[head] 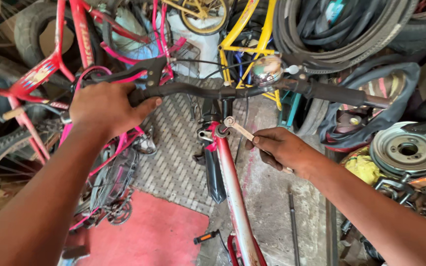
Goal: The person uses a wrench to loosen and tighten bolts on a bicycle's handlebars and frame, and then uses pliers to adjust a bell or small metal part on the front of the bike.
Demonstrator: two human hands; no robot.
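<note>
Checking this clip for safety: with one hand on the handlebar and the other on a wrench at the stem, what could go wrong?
The wrench sits angled on the stem fitting; it may slip, driving the right hand into the red frame. The left hand alone steadies the handlebar, so the bike could swing or tip toward the neighbouring pink bike.

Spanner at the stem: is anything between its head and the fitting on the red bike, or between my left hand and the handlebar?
Nothing visible blocks either. The spanner in the right hand already has its head at the stem fitting, with no cable across it. The left hand is closed directly around the handlebar grip.
</note>
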